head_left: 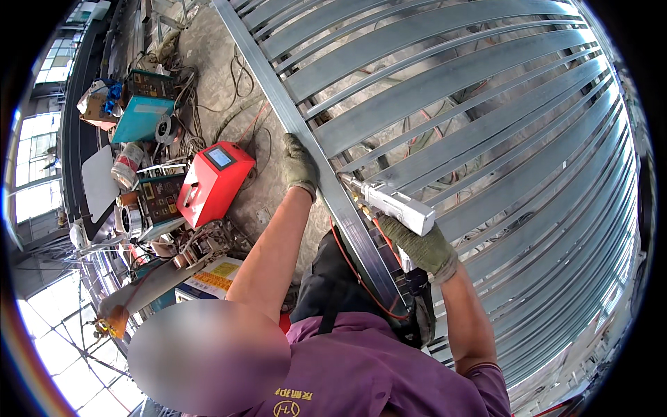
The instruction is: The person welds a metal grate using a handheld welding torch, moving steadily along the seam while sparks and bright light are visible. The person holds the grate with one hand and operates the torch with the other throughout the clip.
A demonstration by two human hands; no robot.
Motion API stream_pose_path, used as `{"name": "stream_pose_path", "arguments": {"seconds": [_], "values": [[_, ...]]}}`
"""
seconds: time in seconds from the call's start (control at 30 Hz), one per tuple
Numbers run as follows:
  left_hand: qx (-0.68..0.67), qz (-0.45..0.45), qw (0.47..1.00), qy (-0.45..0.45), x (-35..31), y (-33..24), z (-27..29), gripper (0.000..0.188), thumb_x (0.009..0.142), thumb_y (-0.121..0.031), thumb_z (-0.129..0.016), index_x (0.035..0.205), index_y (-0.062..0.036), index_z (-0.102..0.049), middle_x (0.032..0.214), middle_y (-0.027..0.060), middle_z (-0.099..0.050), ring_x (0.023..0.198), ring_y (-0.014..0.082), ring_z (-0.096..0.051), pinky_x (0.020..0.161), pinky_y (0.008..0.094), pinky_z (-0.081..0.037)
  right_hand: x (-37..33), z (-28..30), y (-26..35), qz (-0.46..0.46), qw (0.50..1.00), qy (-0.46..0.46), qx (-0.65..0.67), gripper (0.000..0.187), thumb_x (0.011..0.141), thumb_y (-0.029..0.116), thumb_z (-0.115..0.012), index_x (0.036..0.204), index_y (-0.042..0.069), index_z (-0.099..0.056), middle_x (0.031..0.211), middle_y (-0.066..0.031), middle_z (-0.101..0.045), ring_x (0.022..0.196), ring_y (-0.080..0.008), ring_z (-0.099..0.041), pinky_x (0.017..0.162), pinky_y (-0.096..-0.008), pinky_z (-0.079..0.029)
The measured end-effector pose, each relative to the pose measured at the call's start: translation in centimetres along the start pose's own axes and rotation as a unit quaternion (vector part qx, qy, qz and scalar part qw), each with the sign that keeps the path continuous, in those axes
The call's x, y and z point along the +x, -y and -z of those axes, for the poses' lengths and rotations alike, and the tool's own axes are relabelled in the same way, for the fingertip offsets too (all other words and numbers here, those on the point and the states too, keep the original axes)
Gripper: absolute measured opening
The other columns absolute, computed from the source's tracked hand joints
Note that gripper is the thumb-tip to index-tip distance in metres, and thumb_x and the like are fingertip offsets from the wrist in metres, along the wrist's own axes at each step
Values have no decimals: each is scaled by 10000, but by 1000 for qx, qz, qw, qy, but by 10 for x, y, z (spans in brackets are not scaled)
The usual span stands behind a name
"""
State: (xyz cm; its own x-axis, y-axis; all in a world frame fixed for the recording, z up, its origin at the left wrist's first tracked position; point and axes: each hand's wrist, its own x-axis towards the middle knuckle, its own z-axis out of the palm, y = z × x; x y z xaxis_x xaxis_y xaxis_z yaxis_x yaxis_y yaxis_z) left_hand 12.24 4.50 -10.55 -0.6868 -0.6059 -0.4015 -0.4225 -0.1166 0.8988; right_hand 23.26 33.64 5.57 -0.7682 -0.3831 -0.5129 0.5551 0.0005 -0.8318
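My right hand [424, 247], in a green-grey work glove, is wrapped round the grip of a white and silver handheld welding gun [399, 207]. The gun's narrow nozzle points left and touches or nearly touches the side rail [323, 163] of a large frame of grey metal bars. Its orange hose and black cable hang below the grip. Farther left, my left hand [300, 165], gloved too, closes over the outer edge of that rail, its fingertips partly hidden. Flat bars [417, 80] run off to the right from the rail, wide and narrow ones alternating.
A red machine with a small screen [215, 182] stands on the concrete floor [215, 52] at left. Teal machines [142, 115], a wire spool [165, 128] and tangled cables crowd behind it. An orange hose [347, 260] loops close to my leg. More cables lie under the bars.
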Motion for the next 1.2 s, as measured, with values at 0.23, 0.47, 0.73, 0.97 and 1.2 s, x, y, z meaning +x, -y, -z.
{"name": "stream_pose_path", "arguments": {"seconds": [0.23,0.47,0.73,0.97,1.2], "values": [[-22,-27,999,7,0,4,2,820,1075,-681,-377,1363,41,-639,1255,171,-722,1124,265,-663,1014,374,-504,0,-2,-5,27,1000,-7,14,386,968,213,-794,1316,75,-699,970,-15,-750,825,-90,-685,691,-278,-561],[-29,-25,999,-9,-4,-4,-5,813,1077,-671,-393,1374,49,-627,1263,183,-719,1134,280,-666,1030,379,-495,-1,-5,-4,40,997,4,72,415,971,176,-785,1351,54,-669,1137,-52,-764,961,-118,-716,803,-288,-592],[-6,-47,999,-12,3,-3,1,841,1070,-691,-369,1370,52,-623,1280,217,-710,1170,328,-668,1046,392,-489,0,-2,0,12,1000,23,8,431,963,146,-788,1362,48,-657,1224,-66,-756,1100,-141,-724,888,-291,-600],[-21,-41,999,-25,0,-10,-2,835,1070,-688,-374,1355,54,-629,1254,223,-719,1157,342,-676,1034,406,-495,-2,-4,7,7,998,28,54,470,975,90,-762,1416,26,-611,1232,-72,-732,1095,-136,-702,912,-281,-589],[0,-46,999,-26,7,-1,0,823,1071,-681,-383,1348,52,-637,1231,229,-730,1140,338,-687,1014,400,-502,-5,-3,19,-16,999,29,7,461,962,103,-778,1394,33,-633,1241,-74,-745,1091,-129,-714,885,-285,-596]]}}
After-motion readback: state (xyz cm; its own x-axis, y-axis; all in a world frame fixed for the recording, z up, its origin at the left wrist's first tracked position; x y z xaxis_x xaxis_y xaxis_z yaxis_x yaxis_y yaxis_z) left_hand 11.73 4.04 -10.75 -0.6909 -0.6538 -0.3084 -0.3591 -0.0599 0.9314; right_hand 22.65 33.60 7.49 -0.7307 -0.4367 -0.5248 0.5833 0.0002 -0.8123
